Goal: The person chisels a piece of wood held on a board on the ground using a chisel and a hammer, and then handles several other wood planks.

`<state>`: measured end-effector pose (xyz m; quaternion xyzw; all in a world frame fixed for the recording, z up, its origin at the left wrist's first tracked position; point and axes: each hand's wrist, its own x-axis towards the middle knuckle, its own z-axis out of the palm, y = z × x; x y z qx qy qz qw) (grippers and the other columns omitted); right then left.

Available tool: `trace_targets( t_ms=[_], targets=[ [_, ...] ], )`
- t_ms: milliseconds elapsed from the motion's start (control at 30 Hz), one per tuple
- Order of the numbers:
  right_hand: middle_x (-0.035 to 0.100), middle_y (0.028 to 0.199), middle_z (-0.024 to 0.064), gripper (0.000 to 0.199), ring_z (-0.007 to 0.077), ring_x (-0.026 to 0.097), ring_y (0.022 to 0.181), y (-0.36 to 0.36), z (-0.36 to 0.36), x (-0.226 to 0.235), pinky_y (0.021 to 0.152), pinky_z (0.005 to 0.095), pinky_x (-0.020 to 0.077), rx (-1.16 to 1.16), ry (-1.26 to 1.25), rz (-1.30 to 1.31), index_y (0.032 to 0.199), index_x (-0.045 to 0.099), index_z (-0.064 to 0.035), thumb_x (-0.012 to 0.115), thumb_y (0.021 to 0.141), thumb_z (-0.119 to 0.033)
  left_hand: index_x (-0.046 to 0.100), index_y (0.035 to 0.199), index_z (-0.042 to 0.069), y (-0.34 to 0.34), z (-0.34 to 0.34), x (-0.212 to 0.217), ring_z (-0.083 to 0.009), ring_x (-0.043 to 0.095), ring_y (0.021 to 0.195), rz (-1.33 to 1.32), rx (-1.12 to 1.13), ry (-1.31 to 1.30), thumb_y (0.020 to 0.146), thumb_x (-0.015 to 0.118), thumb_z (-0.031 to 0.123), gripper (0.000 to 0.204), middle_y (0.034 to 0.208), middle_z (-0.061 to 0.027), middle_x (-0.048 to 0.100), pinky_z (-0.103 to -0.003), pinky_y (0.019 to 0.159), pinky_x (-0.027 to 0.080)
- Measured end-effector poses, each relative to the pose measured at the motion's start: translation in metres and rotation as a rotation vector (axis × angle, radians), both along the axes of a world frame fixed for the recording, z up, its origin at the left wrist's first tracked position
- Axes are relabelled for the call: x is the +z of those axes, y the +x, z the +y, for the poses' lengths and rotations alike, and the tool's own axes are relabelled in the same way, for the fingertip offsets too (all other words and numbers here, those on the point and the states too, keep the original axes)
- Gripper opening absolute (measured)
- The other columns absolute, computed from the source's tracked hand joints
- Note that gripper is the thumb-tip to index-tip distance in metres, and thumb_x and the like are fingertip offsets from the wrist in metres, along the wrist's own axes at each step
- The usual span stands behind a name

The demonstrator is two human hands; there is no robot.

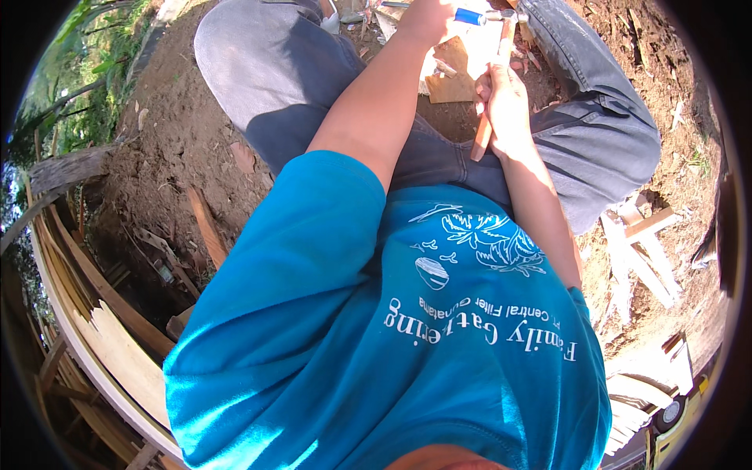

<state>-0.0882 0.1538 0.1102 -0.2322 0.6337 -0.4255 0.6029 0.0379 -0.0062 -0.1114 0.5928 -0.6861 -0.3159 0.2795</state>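
Both clasped: left grip (429, 22) round a blue-handled tool (470, 16), right grip (507, 98) round a hammer (506, 43) (wooden-handled).

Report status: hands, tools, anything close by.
Left hand closed on blue-handled tool. Right hand holding hammer by wooden handle. Hammer head at tool's end, contact unclear. Flat wood piece nearby.

Just one head-worn fisheye, aimed down, super close over a teal short-sleeved fabric T-shirt (392, 329), dark grey denim jeans (274, 70) farther off up top.
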Motion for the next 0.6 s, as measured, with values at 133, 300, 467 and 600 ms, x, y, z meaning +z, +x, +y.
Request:
trace_targets(
  t_ms=[133, 300, 467, 600],
  targets=[
    [0.045, 0.068, -0.001, 0.024, 0.01, 0.043, 0.054, -0.019, -0.004, -0.002, 0.051, 0.025, 0.0385, -0.212, -0.005, -0.076, 0.098, 0.048, -0.0112, 0.042, 0.109, -0.032, 0.067, 0.091, -0.005, 0.0, -0.021, 0.077, -0.043, 0.067, 0.085, -0.158, -0.12, -0.054, 0.085, 0.067, 0.022, 0.027, 0.088, -0.026, 0.069, -0.046, 0.075, 0.054],
    [0.045, 0.068, -0.0027, 0.022, 0.0092, 0.042, 0.054, -0.015, 0.0, 0.01, 0.053, 0.0257, 0.0392, -0.16, 0.045, -0.143, 0.098, 0.048, -0.0125, 0.039, 0.109, -0.03, 0.066, 0.081, -0.004, 0.072, -0.08, 0.095, -0.0274, 0.063, 0.064, 0.517, 0.639, 0.126, 0.084, 0.065, 0.019, 0.023, 0.068, -0.0127, 0.065, -0.041, 0.06, 0.049],
    [0.045, 0.067, -0.0027, 0.021, 0.0093, 0.043, 0.054, -0.007, -0.004, 0.013, 0.052, 0.0255, 0.0385, -0.157, 0.012, -0.153, 0.101, 0.049, -0.0114, 0.039, 0.108, -0.028, 0.064, 0.077, -0.002, 0.066, -0.076, 0.095, -0.023, 0.06, 0.06, 0.437, 0.516, 0.1, 0.085, 0.063, 0.018, 0.022, 0.064, -0.0091, 0.062, -0.038, 0.057, 0.047],
    [0.051, 0.078, 0.0007, 0.018, 0.0084, 0.049, 0.064, -0.013, 0.001, 0.008, 0.054, 0.0251, 0.045, -0.17, -0.002, -0.2, 0.102, 0.055, -0.0069, 0.047, 0.104, -0.022, 0.068, 0.096, -0.003, 0.019, -0.04, 0.081, -0.0324, 0.066, 0.08, 0.125, 0.055, -0.056, 0.084, 0.069, 0.019, 0.025, 0.086, -0.0198, 0.069, -0.042, 0.073, 0.052]
  ],
)
